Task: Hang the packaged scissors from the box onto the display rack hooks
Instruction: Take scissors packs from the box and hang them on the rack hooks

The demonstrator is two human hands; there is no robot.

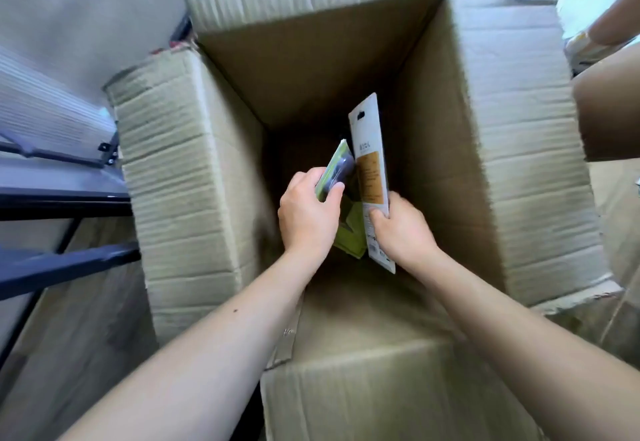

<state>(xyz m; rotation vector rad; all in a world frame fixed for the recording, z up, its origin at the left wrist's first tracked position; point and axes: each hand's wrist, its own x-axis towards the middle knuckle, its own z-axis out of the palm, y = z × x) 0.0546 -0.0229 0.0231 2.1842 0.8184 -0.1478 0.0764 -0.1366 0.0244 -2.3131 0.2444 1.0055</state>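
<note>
Both my hands reach down into a large open cardboard box [467,135]. My left hand [306,213] grips a green packaged scissors [334,167] with a dark handle part, tilted up to the right. A long white and orange packaged scissors [370,163] stands nearly upright, back side toward me, and my right hand [401,229] holds it near its lower end. A hang hole shows at its top. Below, between the hands, more green packages [351,232] lie in the dark bottom of the box.
The box's four flaps [187,170] are folded outward around the opening. A dark metal frame [62,198] stands to the left of the box. Another cardboard box [609,108] sits at the right edge. The display rack hooks are not in view.
</note>
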